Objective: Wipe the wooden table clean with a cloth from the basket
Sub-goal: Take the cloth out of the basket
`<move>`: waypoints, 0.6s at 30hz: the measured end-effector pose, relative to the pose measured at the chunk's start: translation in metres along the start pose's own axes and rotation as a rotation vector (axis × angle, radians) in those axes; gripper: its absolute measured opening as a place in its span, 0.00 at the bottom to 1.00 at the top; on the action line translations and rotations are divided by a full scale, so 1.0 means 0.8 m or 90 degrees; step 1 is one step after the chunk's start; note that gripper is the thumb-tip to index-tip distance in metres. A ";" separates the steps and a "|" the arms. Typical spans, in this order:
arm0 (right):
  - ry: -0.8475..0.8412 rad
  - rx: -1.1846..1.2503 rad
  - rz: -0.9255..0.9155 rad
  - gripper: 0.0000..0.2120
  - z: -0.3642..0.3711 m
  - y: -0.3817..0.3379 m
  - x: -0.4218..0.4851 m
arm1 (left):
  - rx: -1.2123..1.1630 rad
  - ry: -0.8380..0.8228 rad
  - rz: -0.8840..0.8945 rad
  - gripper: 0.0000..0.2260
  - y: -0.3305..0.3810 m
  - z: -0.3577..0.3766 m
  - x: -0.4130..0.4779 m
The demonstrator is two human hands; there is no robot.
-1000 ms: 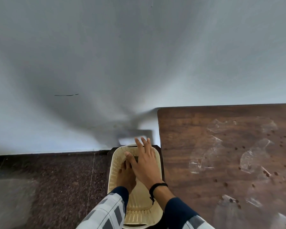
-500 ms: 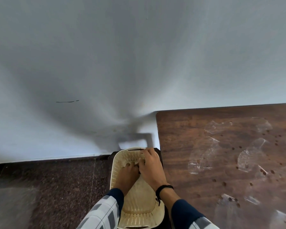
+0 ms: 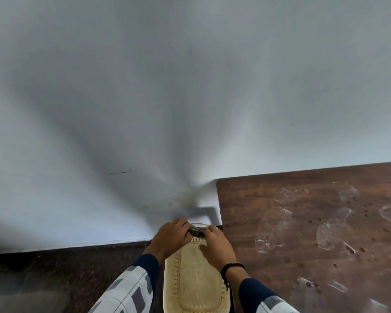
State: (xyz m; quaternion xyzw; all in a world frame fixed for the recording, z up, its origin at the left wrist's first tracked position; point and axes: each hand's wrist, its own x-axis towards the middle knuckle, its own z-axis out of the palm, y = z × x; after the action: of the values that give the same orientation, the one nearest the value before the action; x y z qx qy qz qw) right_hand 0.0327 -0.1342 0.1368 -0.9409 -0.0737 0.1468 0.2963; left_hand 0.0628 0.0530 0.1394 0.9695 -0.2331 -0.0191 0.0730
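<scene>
A cream perforated plastic basket [image 3: 196,288] stands on a dark stool left of the wooden table [image 3: 269,199]. At the basket's far end a small dark checked cloth [image 3: 196,232] shows between my two hands. My left hand [image 3: 171,239] grips it from the left with curled fingers. My right hand [image 3: 217,246], a black band on its wrist, pinches it from the right. Most of the cloth is hidden by my fingers. The table top carries white smears [image 3: 330,231] and scattered dark crumbs [image 3: 350,250].
A pale wall [image 3: 190,98] rises behind the basket and table. A dark speckled floor [image 3: 61,274] lies to the left. The table's left edge runs close beside the basket. The basket's inside looks bare nearer to me.
Both hands moved from the basket's middle to its far end. The right hand's fingers, spread flat a second ago, have curled, and a dark cloth now shows between the hands.
</scene>
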 end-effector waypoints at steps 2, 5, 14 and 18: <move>0.030 -0.016 -0.022 0.14 -0.007 -0.002 -0.003 | -0.022 0.016 0.019 0.09 0.002 -0.013 -0.001; 0.070 -0.017 -0.037 0.09 -0.024 -0.005 -0.005 | -0.034 0.034 0.052 0.09 0.006 -0.032 0.000; 0.274 -0.029 -0.138 0.13 -0.096 0.036 0.006 | -0.031 0.120 0.048 0.12 0.052 -0.066 0.042; 0.350 -0.144 -0.169 0.16 -0.122 0.073 0.000 | -0.087 0.125 0.015 0.11 0.096 -0.060 0.066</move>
State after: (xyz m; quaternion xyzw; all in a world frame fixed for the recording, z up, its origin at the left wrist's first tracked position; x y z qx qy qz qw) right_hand 0.0667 -0.2338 0.1791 -0.9544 -0.1286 -0.1619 0.2154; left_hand 0.0787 -0.0326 0.1982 0.9567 -0.2345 0.0608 0.1612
